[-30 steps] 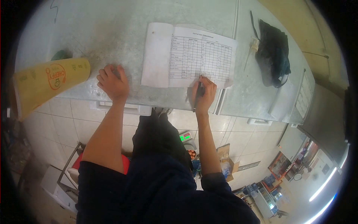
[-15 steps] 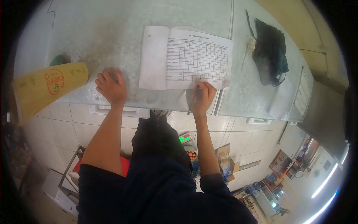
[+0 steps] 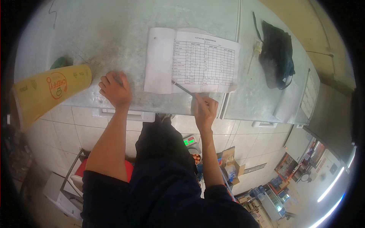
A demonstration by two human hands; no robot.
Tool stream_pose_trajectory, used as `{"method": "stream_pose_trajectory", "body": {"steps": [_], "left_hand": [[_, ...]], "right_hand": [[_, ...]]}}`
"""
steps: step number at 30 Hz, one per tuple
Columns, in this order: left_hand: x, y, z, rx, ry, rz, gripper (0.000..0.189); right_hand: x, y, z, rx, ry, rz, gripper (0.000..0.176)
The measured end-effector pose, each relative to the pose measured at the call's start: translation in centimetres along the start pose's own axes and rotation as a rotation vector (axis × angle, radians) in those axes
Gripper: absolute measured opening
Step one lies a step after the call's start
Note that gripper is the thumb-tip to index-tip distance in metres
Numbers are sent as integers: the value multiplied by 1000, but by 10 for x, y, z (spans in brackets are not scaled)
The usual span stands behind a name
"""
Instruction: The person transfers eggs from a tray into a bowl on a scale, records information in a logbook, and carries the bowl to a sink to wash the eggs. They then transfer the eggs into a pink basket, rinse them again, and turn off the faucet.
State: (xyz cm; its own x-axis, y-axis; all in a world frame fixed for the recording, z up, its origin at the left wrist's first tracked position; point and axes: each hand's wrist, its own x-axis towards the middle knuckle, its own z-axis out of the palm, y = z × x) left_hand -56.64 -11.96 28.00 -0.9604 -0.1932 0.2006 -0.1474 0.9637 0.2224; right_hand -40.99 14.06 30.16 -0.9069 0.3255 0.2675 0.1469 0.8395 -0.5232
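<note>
In the head view my right hand (image 3: 206, 108) is closed around a dark pen (image 3: 183, 89). The pen tilts up and left, its far end over the lower left part of a printed form (image 3: 205, 60). That form is a paper sheet with a table, partly filled in by handwriting, headed "Catatan Pemasaran". Its left side is a folded-over blank page (image 3: 159, 62). To the left of the paper, my left hand (image 3: 115, 89) rests on the metal table (image 3: 125, 41), fingers loosely bent and thumb apart. It appears to hold nothing.
A large yellow "Cheffy" roll or bag (image 3: 57, 87) lies at the left table edge, beside a small green object (image 3: 61, 62). A black bag (image 3: 275, 55) and a thin pale-handled tool (image 3: 257, 47) lie right. Below stand a scale (image 3: 189, 140), eggs (image 3: 196, 157) and a cardboard box (image 3: 234, 169).
My right hand has drawn back from the form's lower rows toward the table edge. The pen has swung from pointing down to pointing up and left across the page. My left hand stays put.
</note>
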Motion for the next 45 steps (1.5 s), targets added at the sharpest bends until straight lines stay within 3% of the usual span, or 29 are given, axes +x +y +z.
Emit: {"method": "stream_pose_trajectory", "body": {"steps": [12,18,21,24,27,29,31,34,37,40,42,44,45], "left_hand": [[-1,-1,1,8,13,16,33],[-1,0,0,24,-12,1,33],[-1,-2,1,29,6,23,33],[-1,0,-1,19,-21,7,32],[-1,-3,2,29,12,31,33],[-1,0,-1,32,-22,7,34],[-1,1,-2,40,-36,-3,34],[-1,0,-1,42,-26,3,34],[-1,0,0,21,-16,9,34],[-1,-1,1,35,-22,2,33],[-1,1,-1,29,-13,6,33],[-1,1,-3,19,-30,-5,32],[-1,2,-3,10,-36,-10,32]], "right_hand": [[-17,9,-3,144,-23,74,34],[-5,5,-6,35,5,58,33],[3,-10,-7,20,78,187,31],[10,-32,-25,253,35,234,28],[34,-87,-96,1248,-709,327,20],[40,-117,-104,1849,-971,-308,15],[43,-158,-127,2070,-1113,-636,16],[28,-185,-142,2130,-1277,-679,23],[38,-178,-141,1934,-1229,-723,17],[31,-180,-136,2277,-1046,-313,14],[38,-186,-139,2549,-735,175,9],[52,-198,-146,2700,-487,409,8],[66,-207,-149,2751,-422,376,10]]}}
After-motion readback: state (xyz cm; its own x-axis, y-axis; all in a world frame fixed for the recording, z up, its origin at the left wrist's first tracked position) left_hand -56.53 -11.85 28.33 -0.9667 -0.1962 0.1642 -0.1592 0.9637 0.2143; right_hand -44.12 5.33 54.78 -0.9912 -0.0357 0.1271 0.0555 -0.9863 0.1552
